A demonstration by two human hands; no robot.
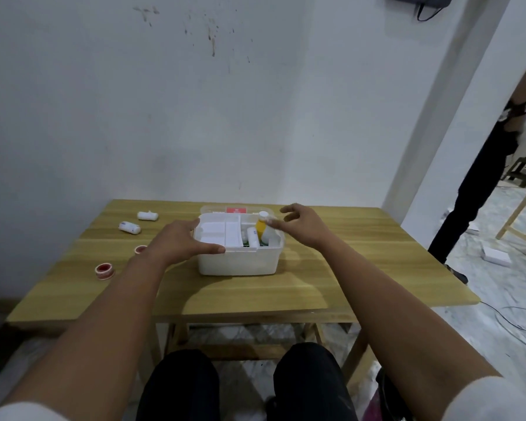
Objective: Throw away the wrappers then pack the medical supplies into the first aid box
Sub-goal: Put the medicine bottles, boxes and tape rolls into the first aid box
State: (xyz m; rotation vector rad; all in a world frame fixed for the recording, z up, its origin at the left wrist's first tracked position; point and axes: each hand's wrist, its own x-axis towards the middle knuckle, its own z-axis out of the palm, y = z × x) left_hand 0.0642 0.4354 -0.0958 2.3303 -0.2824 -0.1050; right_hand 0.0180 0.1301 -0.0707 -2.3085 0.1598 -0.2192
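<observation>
On the near edge of the white plastic first aid box [239, 261], the left hand [176, 241] rests open, steadying it; just beyond, the right hand [301, 227], fingers spread and empty, hovers by the yellow white-capped bottle [262, 225] inside. Best keep that brace while seating bottles upright; bandage rolls [129, 227] and red tape rolls [105, 269] wait leftward.

Both forearms extended, left hand [181, 240] flat with thumb spread, right hand [302, 226] loosely open
</observation>
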